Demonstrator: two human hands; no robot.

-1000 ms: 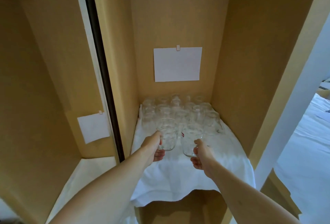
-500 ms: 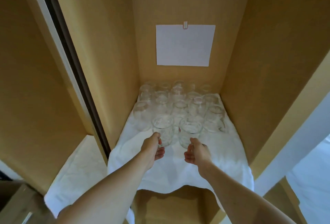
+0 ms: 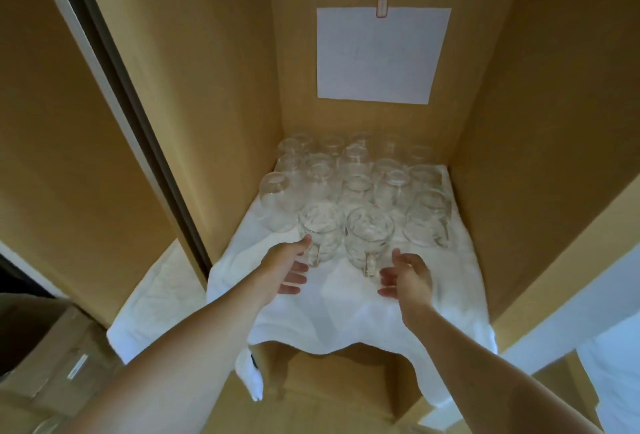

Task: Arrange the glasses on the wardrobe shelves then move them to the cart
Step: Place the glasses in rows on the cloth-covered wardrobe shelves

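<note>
two glass mugs are standing side by side at the front of the cluster of glasses [image 3: 353, 174] on the wardrobe shelf [image 3: 464, 271]: the left mug [image 3: 320, 231] and the right mug [image 3: 369, 236], both upright with their handles facing the person. the rest of the glasses are crowding behind them toward the back wall, all sitting on a white cloth [image 3: 346, 305] that is draping over the shelf's front edge. the left hand [image 3: 285, 269] is reaching in beside the left mug, its thumb touching or nearly touching the glass near the handle, its grip released with fingers loosely spread. the right hand [image 3: 407, 276] is hovering just beside the right mug's handle, grip likewise released and grasping nothing. a white sheet of paper [image 3: 379, 54] is hanging clipped on the back wall above the glasses. a second cloth-covered shelf [image 3: 156, 298] is lying lower to the left, past a dark door rail [image 3: 131, 104].
</note>
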